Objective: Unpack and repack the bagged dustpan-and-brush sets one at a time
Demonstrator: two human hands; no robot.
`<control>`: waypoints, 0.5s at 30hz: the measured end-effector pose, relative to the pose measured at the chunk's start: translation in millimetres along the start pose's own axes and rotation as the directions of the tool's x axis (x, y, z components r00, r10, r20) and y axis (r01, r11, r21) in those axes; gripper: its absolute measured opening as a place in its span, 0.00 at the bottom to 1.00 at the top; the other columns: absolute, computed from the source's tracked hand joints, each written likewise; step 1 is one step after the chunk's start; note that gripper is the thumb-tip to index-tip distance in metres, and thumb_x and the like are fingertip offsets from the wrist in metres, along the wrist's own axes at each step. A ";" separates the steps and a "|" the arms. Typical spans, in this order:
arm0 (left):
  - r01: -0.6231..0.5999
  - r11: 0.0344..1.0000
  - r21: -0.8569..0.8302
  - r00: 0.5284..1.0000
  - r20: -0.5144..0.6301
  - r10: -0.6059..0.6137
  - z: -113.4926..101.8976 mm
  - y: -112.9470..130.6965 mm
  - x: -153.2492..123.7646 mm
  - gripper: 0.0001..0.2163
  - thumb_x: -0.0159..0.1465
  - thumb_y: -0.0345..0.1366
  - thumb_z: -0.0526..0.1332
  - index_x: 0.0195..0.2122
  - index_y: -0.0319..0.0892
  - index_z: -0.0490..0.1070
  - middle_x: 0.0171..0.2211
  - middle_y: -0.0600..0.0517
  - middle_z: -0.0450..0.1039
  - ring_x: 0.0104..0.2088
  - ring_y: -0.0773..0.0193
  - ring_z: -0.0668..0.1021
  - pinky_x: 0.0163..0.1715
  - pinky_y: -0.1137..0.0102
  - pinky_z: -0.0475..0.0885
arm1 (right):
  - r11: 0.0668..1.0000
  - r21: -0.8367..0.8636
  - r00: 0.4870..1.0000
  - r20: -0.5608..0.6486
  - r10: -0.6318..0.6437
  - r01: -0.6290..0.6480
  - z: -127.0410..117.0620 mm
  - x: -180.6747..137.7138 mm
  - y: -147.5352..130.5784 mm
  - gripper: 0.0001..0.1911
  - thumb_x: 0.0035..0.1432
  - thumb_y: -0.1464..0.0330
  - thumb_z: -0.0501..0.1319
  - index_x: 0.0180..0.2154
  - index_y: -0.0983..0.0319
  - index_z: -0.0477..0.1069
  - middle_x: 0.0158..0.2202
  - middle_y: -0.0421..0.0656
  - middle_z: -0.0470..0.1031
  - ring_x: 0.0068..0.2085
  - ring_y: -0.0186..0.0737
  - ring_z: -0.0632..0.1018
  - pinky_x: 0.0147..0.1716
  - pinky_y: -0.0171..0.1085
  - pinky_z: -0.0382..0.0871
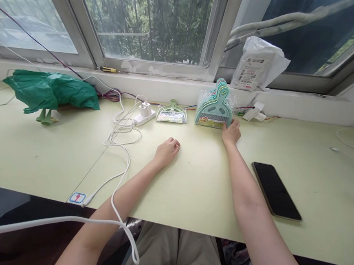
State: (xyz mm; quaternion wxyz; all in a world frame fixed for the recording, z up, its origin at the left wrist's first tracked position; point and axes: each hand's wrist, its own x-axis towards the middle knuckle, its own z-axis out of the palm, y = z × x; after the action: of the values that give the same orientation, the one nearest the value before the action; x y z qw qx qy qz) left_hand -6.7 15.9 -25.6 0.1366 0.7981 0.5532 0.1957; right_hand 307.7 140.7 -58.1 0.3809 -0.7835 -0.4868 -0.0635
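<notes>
Several small dustpan and brush sets (218, 107), wrapped in clear plastic, stand as an upright stack against the back ledge; the front one is pale blue-green. My right hand (231, 132) is closed on the stack's lower right corner, thumb in front and the other fingers partly hidden behind. To the left, a single green dustpan and brush set (172, 112) in clear wrapping leans at the back of the table. My left hand (167, 151) rests on the tabletop in front of it, fingers loosely curled, and I see nothing in them.
A black phone (276, 191) lies right of my right forearm. White cables (129, 157) run from a power strip (144, 117) and cross over my left forearm. A green plastic bag (51, 92) sits at the left; a white package (252, 69) stands on the window ledge.
</notes>
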 end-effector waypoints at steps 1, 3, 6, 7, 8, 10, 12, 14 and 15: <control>-0.002 1.000 0.003 1.000 0.003 0.002 -0.2 0.1 -0.1 0.11 0.68 0.36 0.49 0.43 0.46 0.70 0.44 0.51 0.71 0.44 0.62 0.76 0.40 0.68 0.68 | 1.000 0.003 1.000 -0.001 -0.001 0.001 0.3 0.1 0.4 0.18 0.61 0.60 0.54 0.50 0.63 0.60 0.51 0.54 0.69 0.44 0.52 0.76 0.43 0.50 0.69; -0.002 1.000 0.005 1.000 0.005 0.002 -0.3 0.2 0.0 0.11 0.68 0.35 0.49 0.43 0.46 0.70 0.44 0.51 0.71 0.44 0.62 0.76 0.40 0.68 0.68 | 1.000 0.009 1.000 -0.003 -0.005 0.005 0.8 0.3 1.3 0.18 0.61 0.60 0.54 0.50 0.63 0.60 0.51 0.55 0.68 0.44 0.52 0.75 0.44 0.50 0.69; -0.006 1.000 0.005 1.000 0.006 0.006 0.0 0.1 0.5 0.11 0.67 0.35 0.49 0.43 0.46 0.70 0.43 0.51 0.71 0.44 0.62 0.76 0.40 0.68 0.68 | 1.000 0.019 1.000 -0.014 -0.006 0.006 1.2 0.2 2.6 0.18 0.60 0.60 0.54 0.50 0.62 0.59 0.51 0.55 0.68 0.46 0.52 0.75 0.45 0.51 0.69; -0.008 1.000 0.006 1.000 0.007 0.008 0.1 -0.1 0.7 0.11 0.67 0.35 0.49 0.43 0.46 0.70 0.43 0.51 0.71 0.44 0.62 0.76 0.40 0.68 0.68 | 1.000 0.023 1.000 -0.021 -0.006 0.006 1.3 0.1 3.0 0.18 0.60 0.60 0.54 0.49 0.62 0.60 0.51 0.54 0.68 0.47 0.52 0.75 0.45 0.51 0.69; -0.009 1.000 0.007 1.000 0.008 0.009 0.3 -0.3 0.9 0.11 0.67 0.35 0.49 0.43 0.46 0.70 0.43 0.51 0.71 0.44 0.62 0.76 0.40 0.67 0.68 | 1.000 0.027 0.999 -0.031 -0.007 0.008 1.3 -0.1 3.3 0.18 0.60 0.60 0.54 0.49 0.62 0.60 0.51 0.54 0.68 0.47 0.53 0.75 0.45 0.50 0.69; -0.011 1.000 0.008 1.000 0.006 0.011 0.6 -0.9 1.2 0.11 0.67 0.35 0.49 0.43 0.46 0.70 0.43 0.52 0.71 0.44 0.62 0.76 0.40 0.67 0.68 | 0.999 0.036 0.999 -0.047 -0.012 0.013 1.2 -0.5 3.7 0.18 0.61 0.60 0.54 0.49 0.62 0.60 0.51 0.54 0.69 0.48 0.53 0.75 0.45 0.50 0.69; -0.009 1.000 0.009 1.000 0.005 0.009 0.8 -1.5 1.3 0.11 0.67 0.35 0.49 0.43 0.46 0.70 0.43 0.52 0.71 0.44 0.62 0.76 0.40 0.68 0.68 | 0.999 0.045 0.998 -0.055 -0.016 0.019 1.1 -1.0 4.1 0.18 0.61 0.60 0.54 0.49 0.62 0.61 0.51 0.54 0.69 0.48 0.53 0.75 0.45 0.50 0.70; -0.008 1.000 0.010 1.000 0.007 0.007 0.8 -1.7 1.2 0.11 0.67 0.34 0.49 0.43 0.46 0.70 0.43 0.52 0.71 0.43 0.62 0.76 0.40 0.68 0.68 | 0.998 0.054 0.998 -0.064 -0.021 0.024 1.0 -1.6 4.6 0.17 0.61 0.60 0.54 0.49 0.62 0.61 0.51 0.54 0.69 0.49 0.54 0.75 0.45 0.50 0.70; -0.006 1.000 0.011 1.000 0.008 0.006 0.8 -1.7 1.1 0.11 0.67 0.34 0.49 0.43 0.46 0.70 0.43 0.52 0.72 0.43 0.62 0.76 0.40 0.68 0.68 | 0.998 0.060 0.997 -0.073 -0.023 0.028 1.0 -1.8 4.9 0.17 0.61 0.60 0.53 0.49 0.62 0.61 0.51 0.54 0.69 0.49 0.54 0.75 0.45 0.50 0.70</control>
State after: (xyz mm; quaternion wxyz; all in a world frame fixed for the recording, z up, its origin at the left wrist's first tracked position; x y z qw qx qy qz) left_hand -7.4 17.5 -26.8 0.1339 0.8014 0.5512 0.1898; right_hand 310.5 138.9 -62.3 0.4209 -0.7626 -0.4844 -0.0817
